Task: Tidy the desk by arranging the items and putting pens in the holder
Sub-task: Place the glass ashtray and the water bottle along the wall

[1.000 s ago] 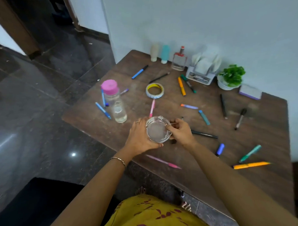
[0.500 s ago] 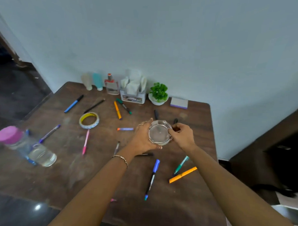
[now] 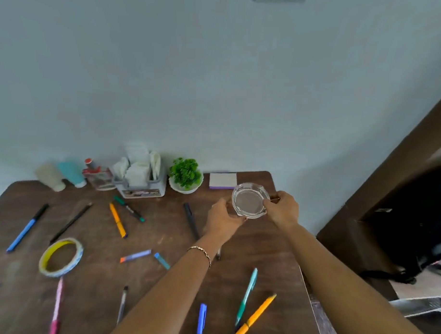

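A round clear glass dish (image 3: 249, 200) is held over the far right part of the brown desk (image 3: 274, 246). My left hand (image 3: 222, 219) grips its left rim and my right hand (image 3: 281, 208) grips its right rim. Several pens lie scattered on the desk: an orange pen (image 3: 117, 219), a green marker (image 3: 129, 208), a black pen (image 3: 191, 220), a blue pen (image 3: 27, 228), a teal pen (image 3: 246, 296), a blue-capped pen (image 3: 201, 318) and a pink pen (image 3: 56, 308). A grey holder (image 3: 141, 189) stuffed with white tissues stands at the back.
A roll of tape (image 3: 60, 257) lies on the left. Along the wall stand two small tubes (image 3: 61, 176), a glass bottle with a red top (image 3: 98, 176), a potted green plant (image 3: 185, 175) and a sticky-note pad (image 3: 222, 180). Dark furniture (image 3: 400, 223) stands right of the desk.
Both hands have carried the glass dish from the desk's middle toward its far right corner. The view has swung right and up, so the pink-capped bottle is out of sight.
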The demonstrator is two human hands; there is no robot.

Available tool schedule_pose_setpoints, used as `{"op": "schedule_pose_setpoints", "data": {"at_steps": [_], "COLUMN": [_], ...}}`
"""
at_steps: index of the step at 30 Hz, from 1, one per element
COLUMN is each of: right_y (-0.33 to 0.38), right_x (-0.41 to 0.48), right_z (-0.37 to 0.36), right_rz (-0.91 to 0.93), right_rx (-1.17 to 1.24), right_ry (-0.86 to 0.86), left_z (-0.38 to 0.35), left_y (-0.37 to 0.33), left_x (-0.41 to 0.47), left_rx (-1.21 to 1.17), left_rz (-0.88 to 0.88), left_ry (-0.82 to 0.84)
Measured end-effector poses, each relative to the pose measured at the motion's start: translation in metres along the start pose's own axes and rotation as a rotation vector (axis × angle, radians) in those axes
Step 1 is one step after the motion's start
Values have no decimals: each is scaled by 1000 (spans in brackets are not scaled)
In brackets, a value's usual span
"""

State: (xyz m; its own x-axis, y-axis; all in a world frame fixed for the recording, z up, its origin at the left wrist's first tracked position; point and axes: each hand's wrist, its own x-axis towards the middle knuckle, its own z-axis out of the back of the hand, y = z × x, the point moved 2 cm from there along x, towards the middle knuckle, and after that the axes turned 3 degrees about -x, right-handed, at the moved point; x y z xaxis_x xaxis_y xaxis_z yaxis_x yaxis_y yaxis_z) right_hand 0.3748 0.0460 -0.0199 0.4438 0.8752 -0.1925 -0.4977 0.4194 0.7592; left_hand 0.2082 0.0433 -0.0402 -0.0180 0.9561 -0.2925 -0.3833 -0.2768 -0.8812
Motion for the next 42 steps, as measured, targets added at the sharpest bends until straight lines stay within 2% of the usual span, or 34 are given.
{"op": "schedule_pose_setpoints", "data": {"at_steps": [6,11,18,35,38,42], "right_y": [-8,-6,-6,-9,-11,-8], "right_x": [52,86,118,128,124,107], "right_z": [-10,-24,-42,-49,-47,-44], "right_rz": [-114,-125,-105,-87,-58,-14], "right_rx": [-31,-35,-82,-157,-194,-197], "right_ry": [-63,-86,-88,-47,-2,-68], "left_z": [-26,-35,-41,-52,-51,-39], "left_y": [-12,-10,-17,-11,-11,-8], "left_x": [40,70,92,97,93,86], "left_rx": [-361,-388,-379,-395,-383,-380], "left_rz": [179,218,133,136,121,133], "left_ry": [126,140,148,227,205,95]}}
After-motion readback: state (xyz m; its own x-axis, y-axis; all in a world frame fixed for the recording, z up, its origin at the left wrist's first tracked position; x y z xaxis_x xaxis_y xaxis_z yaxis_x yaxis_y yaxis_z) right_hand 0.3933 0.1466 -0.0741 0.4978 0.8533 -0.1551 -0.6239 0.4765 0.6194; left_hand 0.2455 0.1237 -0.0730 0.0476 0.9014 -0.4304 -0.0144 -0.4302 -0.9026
